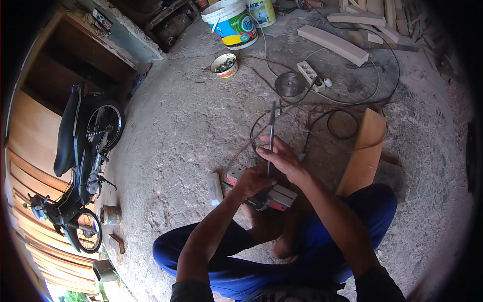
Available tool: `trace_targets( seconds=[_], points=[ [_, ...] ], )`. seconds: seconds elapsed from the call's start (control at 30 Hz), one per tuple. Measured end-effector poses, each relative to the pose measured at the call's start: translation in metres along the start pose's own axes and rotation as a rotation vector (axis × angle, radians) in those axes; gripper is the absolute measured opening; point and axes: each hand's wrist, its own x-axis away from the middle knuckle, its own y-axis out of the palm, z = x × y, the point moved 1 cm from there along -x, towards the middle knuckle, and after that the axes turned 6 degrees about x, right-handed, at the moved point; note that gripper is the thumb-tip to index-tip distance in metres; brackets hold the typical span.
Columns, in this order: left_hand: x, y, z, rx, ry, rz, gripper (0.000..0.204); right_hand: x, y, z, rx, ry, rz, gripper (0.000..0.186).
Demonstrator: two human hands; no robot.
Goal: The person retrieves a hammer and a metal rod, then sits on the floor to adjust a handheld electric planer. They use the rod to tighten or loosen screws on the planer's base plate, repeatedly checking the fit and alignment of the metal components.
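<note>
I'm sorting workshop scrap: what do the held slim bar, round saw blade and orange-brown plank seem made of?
Slim bar: probably metal, smooth, from its grey sheen.
Round saw blade: likely steel, dull, thin, toothed.
Orange-brown plank: apparently wood, from its colour; finish unclear.

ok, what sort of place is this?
Probably a small woodworking workshop: a circular saw blade lies beside a power strip, and cut wood pieces are piled at the upper right.
</note>
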Motion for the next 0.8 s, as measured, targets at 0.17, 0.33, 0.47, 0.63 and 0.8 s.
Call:
trace_targets(
  seconds=[0.17,0.33,0.47,0.63,0.8],
  points=[
    [0.001,-0.002,-0.012,0.016,0.061,-0.034,0.026,0.004,0.003,-0.006,0.004,-0.016,0.012,0.063],
    [0.002,0.001,-0.008,-0.129,-0.037,0.043,0.035,0.002,0.000,-0.006,0.000,-0.033,0.002,0.061],
    [0.001,0.003,-0.015,-0.166,0.039,0.056,0.036,-0.002,-0.002,-0.003,-0.086,-0.023,-0.011,0.060],
    [0.000,-0.003,-0.021,-0.115,0.023,-0.027,0.041,-0.004,0.000,-0.005,-0.060,-0.045,0.000,0.054],
    [0.003,0.002,0.005,-0.216,-0.087,0.009,0.039,-0.002,-0.008,-0.002,-0.114,-0.036,-0.002,0.058]
  ],
)
